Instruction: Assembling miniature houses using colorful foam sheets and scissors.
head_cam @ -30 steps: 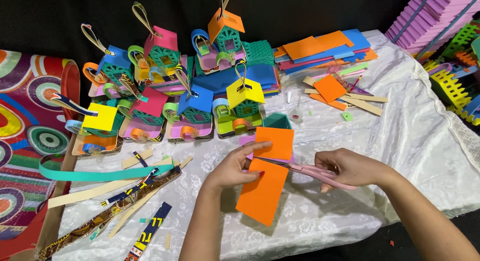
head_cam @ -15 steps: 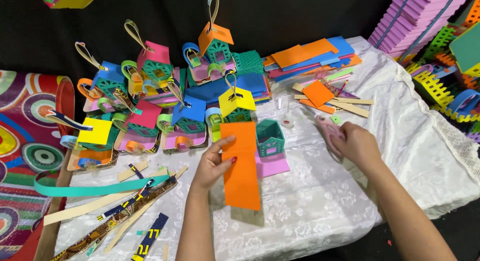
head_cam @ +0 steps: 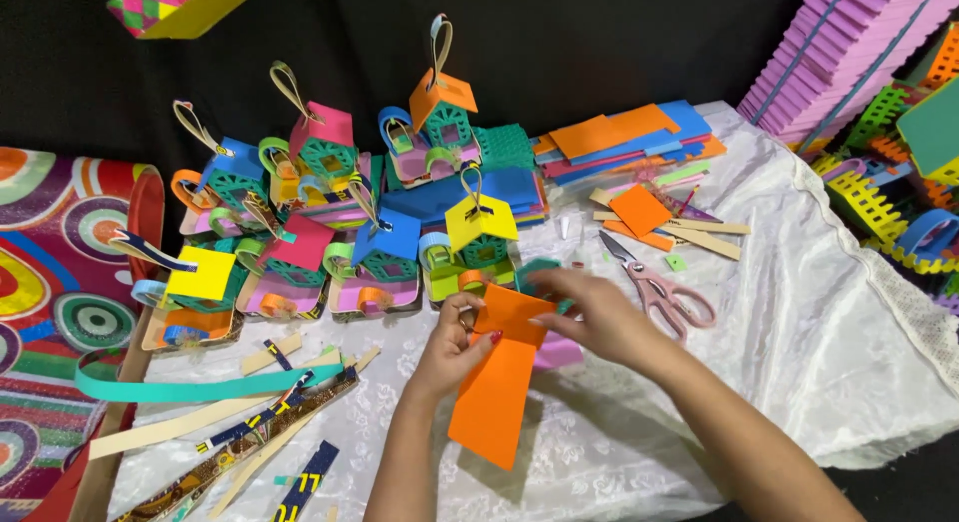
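Note:
Both my hands hold one orange foam sheet (head_cam: 494, 387) above the white tablecloth (head_cam: 819, 352). My left hand (head_cam: 455, 347) pinches its upper left edge. My right hand (head_cam: 589, 317) grips its folded top from the right. Behind the sheet a small teal foam house on a pink base (head_cam: 554, 352) is mostly hidden. Pink-handled scissors (head_cam: 654, 287) lie on the cloth just right of my right hand, untouched.
Several finished foam houses with loop handles (head_cam: 370, 242) crowd the table's back. Stacked foam sheets (head_cam: 619, 137) lie at the back right. Strips of foam and patterned ribbon (head_cam: 220, 422) lie at the left. Purple and green foam pieces (head_cam: 879, 112) pile at the far right.
My right hand has put the scissors down on the cloth and come back to the orange sheet. Both hands now hold its top, which is folded over.

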